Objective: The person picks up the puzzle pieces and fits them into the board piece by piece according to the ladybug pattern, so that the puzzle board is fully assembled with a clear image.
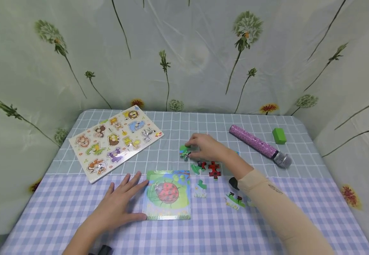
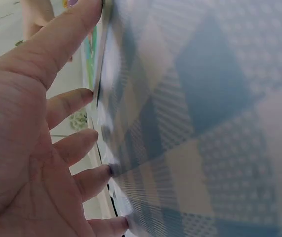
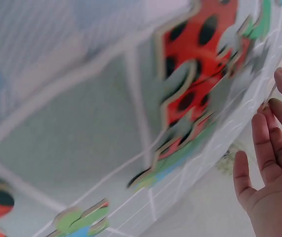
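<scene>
Backdrop: pale fabric sheet with green dandelion print (image 1: 200, 67), behind and at both sides of the table.
Table: blue-and-white gingham cloth (image 1: 171, 235) on the near part, grey-green cloth with white grid lines (image 1: 191, 124) on the far part.
Cream sleeve (image 1: 277, 207) on the right forearm, reaching in over the table.
Far left: white rectangular board with colourful cartoon animals (image 1: 104, 140), lying at an angle.
Near middle: square flat puzzle board with red ladybug picture (image 1: 179, 206), lying flat on the gingham.
Left hand (image 1: 122, 200): fingers spread and extended, thumb and fingertips at the puzzle board's left edge, grasping nothing.
Microphone with pink glitter handle and silver mesh head (image 1: 253, 142), lying at far right.
Right hand (image 1: 206, 147): over the grey-green cloth, beyond the puzzle board, thumb and fingers pinching a thin piece.
Loose on the cloth, right of the puzzle board: red puzzle piece with black spots (image 1: 214, 170), green-and-white puzzle piece (image 1: 200, 189), green puzzle piece with red and black bits (image 1: 234, 202).
Green rectangular block (image 1: 279, 136), right of the microphone.
Pinched item: small flat green puzzle piece (image 1: 183, 150); right wrist view gives only its edge.
</scene>
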`<state>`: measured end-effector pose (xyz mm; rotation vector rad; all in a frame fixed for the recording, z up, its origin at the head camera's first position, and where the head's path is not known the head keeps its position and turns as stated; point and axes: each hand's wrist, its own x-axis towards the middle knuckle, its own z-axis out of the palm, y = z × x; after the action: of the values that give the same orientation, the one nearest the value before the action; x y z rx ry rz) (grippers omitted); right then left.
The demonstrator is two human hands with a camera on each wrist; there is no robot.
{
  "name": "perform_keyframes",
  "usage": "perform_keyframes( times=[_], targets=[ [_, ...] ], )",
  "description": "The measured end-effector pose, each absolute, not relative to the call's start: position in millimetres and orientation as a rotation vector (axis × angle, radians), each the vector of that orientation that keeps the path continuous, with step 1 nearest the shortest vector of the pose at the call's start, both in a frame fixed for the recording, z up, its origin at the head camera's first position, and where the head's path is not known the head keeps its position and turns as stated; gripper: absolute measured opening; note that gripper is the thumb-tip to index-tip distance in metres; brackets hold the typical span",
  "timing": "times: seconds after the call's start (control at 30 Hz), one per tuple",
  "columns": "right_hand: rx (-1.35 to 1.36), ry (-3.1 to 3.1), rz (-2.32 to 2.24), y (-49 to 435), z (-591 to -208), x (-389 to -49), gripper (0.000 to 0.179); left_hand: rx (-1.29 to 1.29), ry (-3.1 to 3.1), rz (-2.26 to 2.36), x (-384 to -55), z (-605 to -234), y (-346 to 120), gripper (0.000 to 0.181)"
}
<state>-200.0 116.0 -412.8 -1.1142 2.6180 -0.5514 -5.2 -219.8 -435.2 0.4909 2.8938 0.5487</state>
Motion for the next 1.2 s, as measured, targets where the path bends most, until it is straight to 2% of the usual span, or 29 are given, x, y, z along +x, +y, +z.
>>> perform_keyframes(
  times=[0.6, 1.2],
  targets=[
    [-1.307, 2.515, -0.578, 73, -417, -146, 0.038, 0.45, 2.882, 0.571, -5, -439, -220, 0.1],
    [-1.295, 2.489, -0.473, 42, -417, -127, 0.039, 0.439, 2.877, 0.571, -5, -440, -220, 0.1]
  ],
)
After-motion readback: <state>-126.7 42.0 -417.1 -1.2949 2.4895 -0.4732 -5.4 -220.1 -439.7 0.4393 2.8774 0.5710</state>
